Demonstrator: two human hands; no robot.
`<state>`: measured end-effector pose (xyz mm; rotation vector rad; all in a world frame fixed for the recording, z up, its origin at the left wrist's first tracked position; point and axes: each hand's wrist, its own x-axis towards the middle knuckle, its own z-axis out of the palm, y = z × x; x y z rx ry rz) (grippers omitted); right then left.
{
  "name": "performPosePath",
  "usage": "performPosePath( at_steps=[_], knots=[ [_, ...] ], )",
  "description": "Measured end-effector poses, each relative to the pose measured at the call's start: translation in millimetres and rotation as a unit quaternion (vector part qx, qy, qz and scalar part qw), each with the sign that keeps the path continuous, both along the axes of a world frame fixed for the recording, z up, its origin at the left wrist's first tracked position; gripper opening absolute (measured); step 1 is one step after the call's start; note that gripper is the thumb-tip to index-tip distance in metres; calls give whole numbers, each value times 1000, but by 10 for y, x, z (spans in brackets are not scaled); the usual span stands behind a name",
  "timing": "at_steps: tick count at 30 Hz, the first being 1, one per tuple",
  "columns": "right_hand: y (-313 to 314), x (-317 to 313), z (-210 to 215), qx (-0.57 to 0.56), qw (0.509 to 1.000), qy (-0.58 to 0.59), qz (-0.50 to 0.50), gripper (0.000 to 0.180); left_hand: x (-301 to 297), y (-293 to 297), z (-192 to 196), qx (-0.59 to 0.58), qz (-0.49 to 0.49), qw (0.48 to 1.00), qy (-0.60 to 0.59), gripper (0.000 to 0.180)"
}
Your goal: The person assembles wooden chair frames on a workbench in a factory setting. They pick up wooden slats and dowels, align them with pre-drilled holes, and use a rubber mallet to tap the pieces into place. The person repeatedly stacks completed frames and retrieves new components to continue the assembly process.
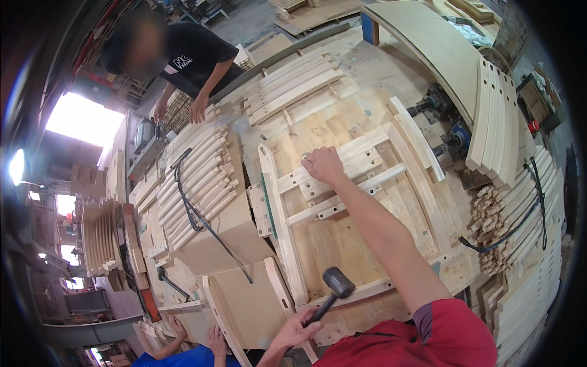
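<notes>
At lower centre of the frame the left hand (298,331) is wrapped shut around the handle of a mallet (333,289). The mallet's long axis runs diagonally, from the fist up and to the right, and its single dark head sits at the upper end, just over the lower rail of a wooden frame (342,202). Whether the head touches that rail cannot be told.

The right hand (323,165) lies at centre frame, its arm stretching up from the red sleeve at lower right. Its fingers are curled down over the upper slat of the frame, pressing on it rather than closed around it.

The frame lies flat on the plywood bench (318,125). Two long curved side rails run roughly top to bottom, leaning a little to the left at the top. About three cross slats span between them, slanting up toward the right.

Left of the frame lies a stack of curved rails (195,183) with a black hose across it. At upper centre is a smaller bundle of slats (293,85). At the right edge are more stacked parts (520,208).

One person in a black shirt (195,58) leans on the bench at upper left. A second person's two hands, with a blue sleeve (183,356), show at lower left.
</notes>
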<state>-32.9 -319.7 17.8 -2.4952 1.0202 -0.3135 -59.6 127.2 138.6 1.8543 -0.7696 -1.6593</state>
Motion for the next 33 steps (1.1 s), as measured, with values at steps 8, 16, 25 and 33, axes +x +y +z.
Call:
performPosePath(
  at_steps=[8, 16, 25, 33],
  knots=[
    [-64, -85, -52, -6, 1000, -15, -10, 38, 349, -1499, 859, -371, 321, 867, -90, 44],
    [242, 233, 250, 13, 999, -41, 29, 38, 1103, -2167, -462, -173, 187, 788, -561, 36],
    [242, -300, 40, -36, 980, -154, 120, 37, 807, -2412, -301, -94, 200, 867, -446, 49],
    [888, -2505, 68, -184, 960, -47, -205, 79, 12, -899, -270, -63, 39, 994, -84, 39]
  ],
)
